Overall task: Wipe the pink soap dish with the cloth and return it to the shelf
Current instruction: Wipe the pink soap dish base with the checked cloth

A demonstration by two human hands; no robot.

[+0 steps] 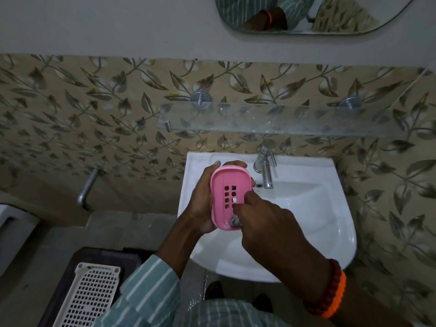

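Over the sink (306, 232), your left hand (200, 206) grips the pink soap dish (230, 197) while your right hand (264, 223) presses the cloth (233, 223) inside; push hard and it may slip into the basin, far below the shelf (271, 120).

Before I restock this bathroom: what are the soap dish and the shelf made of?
Soap dish: apparently matte pink plastic, moulded with square drain holes. Shelf: clear glass, wall tiles visible through it, on shiny metal pegs.

A home bathroom: a white wall-hung washbasin (306, 208) with a chrome tap (266, 168), a glass shelf (283, 121) on leaf-patterned wall tiles (94, 109), and a mirror (330, 20) above.
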